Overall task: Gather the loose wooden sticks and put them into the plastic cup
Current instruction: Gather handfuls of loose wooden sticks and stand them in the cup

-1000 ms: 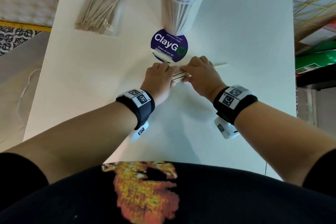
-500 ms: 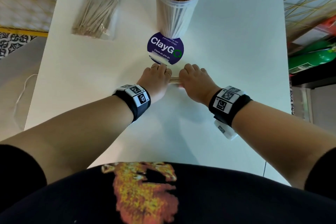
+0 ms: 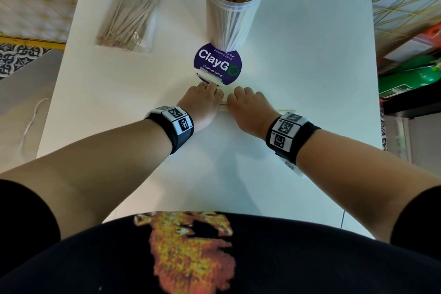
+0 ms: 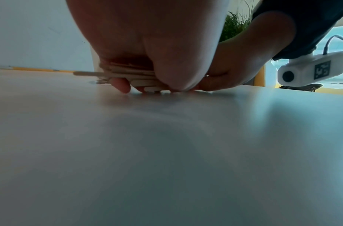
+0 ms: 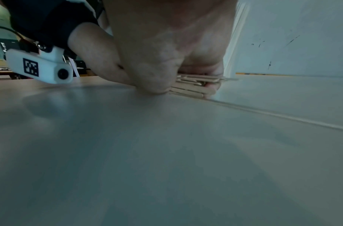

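Observation:
A bundle of loose wooden sticks [image 3: 223,105] lies on the white table [image 3: 298,59], just in front of the round purple sticker. My left hand [image 3: 202,102] and right hand [image 3: 248,105] sit side by side over it, fingers curled down. In the left wrist view, thumb and fingers of the left hand [image 4: 147,82] pinch the stacked sticks [image 4: 128,73]. The right wrist view shows the right hand [image 5: 186,87] pinching the same sticks [image 5: 194,85]. One stick [image 5: 282,117] lies loose on the table beside my right wrist. The clear plastic cup [image 3: 232,19] stands upright beyond the sticker, packed with sticks.
A clear zip bag of wooden sticks [image 3: 126,21] lies at the far left of the table. The purple ClayGo sticker [image 3: 218,64] is flat between the cup and my hands. The table's edges drop off left and right; green items [image 3: 410,79] sit off to the right.
My two hands have drawn closer together over the sticks, pressing them into a tighter bundle. The stick that jutted out to the right now lies by my right wrist.

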